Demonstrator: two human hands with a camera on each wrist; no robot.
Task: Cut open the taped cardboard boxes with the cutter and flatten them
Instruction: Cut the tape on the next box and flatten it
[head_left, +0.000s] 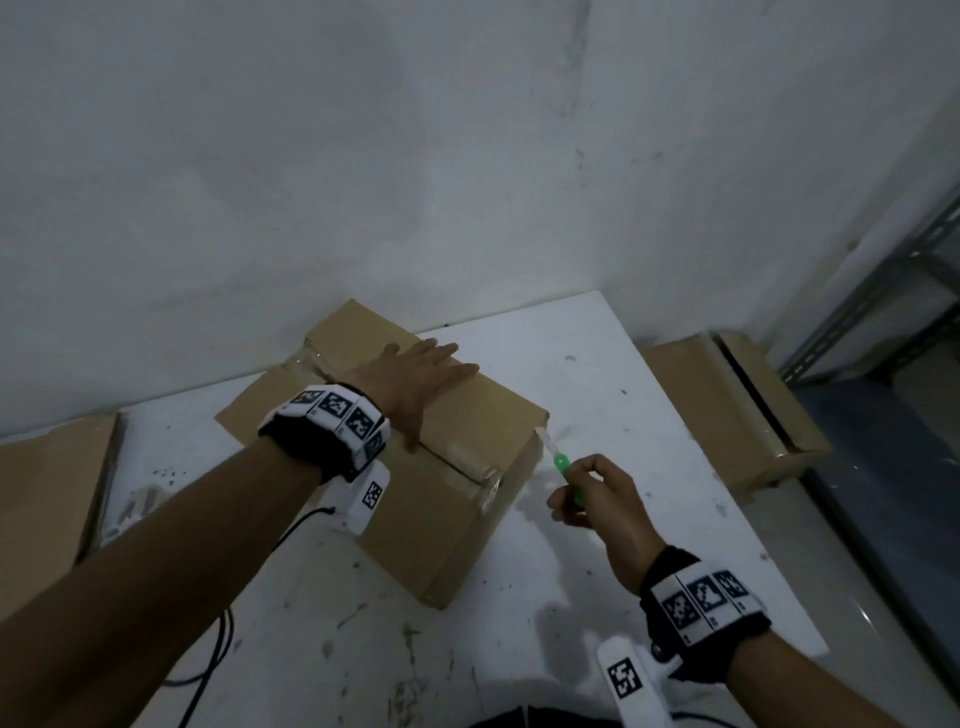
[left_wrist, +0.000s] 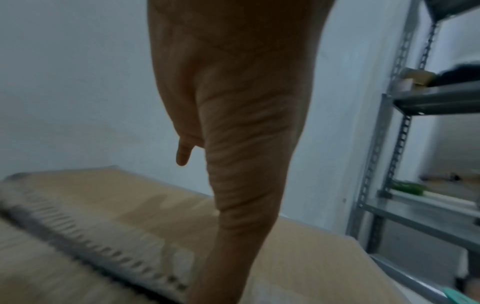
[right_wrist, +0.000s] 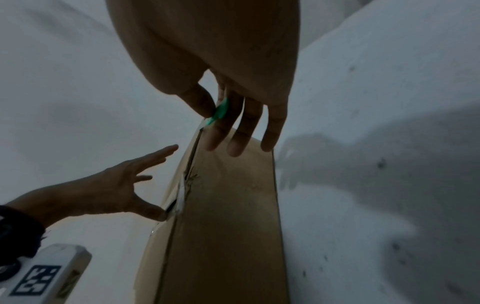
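A brown cardboard box (head_left: 467, 499) with clear tape along its top seam stands on the white table (head_left: 597, 374). My left hand (head_left: 415, 376) lies flat on the box's top with straight fingers, seen too in the right wrist view as my left hand (right_wrist: 116, 185). My right hand (head_left: 592, 493) grips a green cutter (head_left: 563, 467), its blade tip at the box's near right top corner. The right wrist view shows the cutter (right_wrist: 219, 112) pinched between thumb and fingers above the box (right_wrist: 228, 226). In the left wrist view the box top (left_wrist: 103, 205) lies under my left hand (left_wrist: 233, 144).
A flat cardboard piece (head_left: 47, 499) lies at the table's left edge. Another taped box (head_left: 737, 410) sits on the floor to the right, beside a grey metal shelf rack (head_left: 883, 291). A white wall stands close behind the table. A black cable (head_left: 223, 644) trails near the front.
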